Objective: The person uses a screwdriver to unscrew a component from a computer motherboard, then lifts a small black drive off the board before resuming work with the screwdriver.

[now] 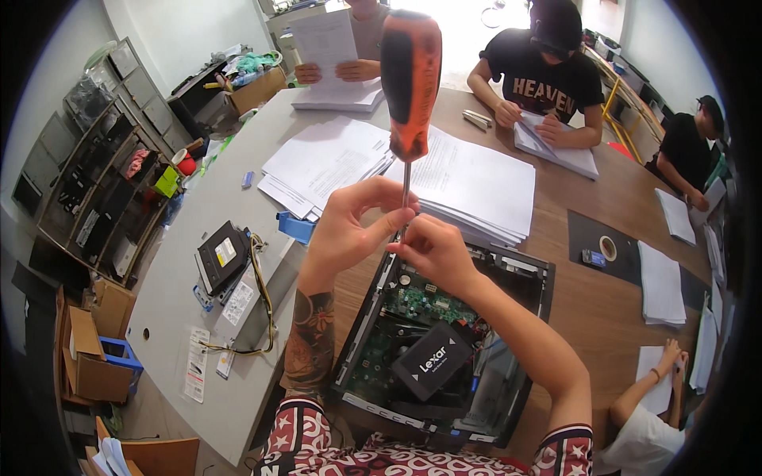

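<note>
A screwdriver (410, 87) with an orange and black handle stands upright, handle at the top, above an open desktop computer case (421, 420). My left hand (349, 226) pinches its metal shaft between thumb and fingers. Close beside the shaft's lower end, my right hand (443, 255) is closed in a pinch; whatever lies between its fingertips is too small or hidden to make out. Below both hands, the case shows a green circuit board (421, 304). A black solid-state drive (432, 358) lies tilted over the parts inside.
Paper stacks (476, 186) lie just beyond the case. At left, an optical drive (226, 258) and a metal power supply (252, 297) with cables rest on the grey tabletop (171, 317). A tape roll (608, 247) sits at right. Other people handle papers around the table.
</note>
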`<state>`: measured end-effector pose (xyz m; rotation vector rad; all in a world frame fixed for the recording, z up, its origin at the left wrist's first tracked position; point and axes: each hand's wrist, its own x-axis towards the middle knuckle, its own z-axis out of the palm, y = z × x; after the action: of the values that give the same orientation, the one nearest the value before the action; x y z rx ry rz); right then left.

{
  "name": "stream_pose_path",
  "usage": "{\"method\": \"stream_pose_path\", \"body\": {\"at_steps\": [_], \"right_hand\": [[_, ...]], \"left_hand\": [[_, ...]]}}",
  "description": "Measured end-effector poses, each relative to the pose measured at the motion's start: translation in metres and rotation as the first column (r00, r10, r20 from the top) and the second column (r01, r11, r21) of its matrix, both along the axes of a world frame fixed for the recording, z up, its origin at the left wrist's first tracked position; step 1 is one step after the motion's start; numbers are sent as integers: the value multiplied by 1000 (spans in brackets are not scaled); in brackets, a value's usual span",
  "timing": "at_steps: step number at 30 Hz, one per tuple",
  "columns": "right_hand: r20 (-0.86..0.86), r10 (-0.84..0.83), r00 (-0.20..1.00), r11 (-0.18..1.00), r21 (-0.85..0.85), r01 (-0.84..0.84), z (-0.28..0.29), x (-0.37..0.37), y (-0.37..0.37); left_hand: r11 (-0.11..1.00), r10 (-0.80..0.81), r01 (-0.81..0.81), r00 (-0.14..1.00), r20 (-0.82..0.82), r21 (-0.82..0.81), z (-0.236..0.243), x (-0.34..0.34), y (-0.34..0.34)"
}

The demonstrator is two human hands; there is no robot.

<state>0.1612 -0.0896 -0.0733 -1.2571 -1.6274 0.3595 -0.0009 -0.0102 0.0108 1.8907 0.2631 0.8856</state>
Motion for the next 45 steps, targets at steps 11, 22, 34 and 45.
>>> {"method": "stream_pose_path", "body": {"at_steps": [11,22,34,45], "right_hand": [[-104,178,979,982,-40,-182,11,0,-4],[-72,68,995,997,-24,-70,4,-1,1],[-115,143,983,988,-50,-149,13,-1,-3],[-132,100,986,995,-16,-103,4,0,2]], "left_hand": [[997,16,-16,1000,1,-75,-7,0,4],[1000,28,-28,999,26,8,0,-2,0],[998,5,-6,1000,-18,-60,-3,-3,2],[998,-29,28,999,-17,-48,-8,-1,4]]}}
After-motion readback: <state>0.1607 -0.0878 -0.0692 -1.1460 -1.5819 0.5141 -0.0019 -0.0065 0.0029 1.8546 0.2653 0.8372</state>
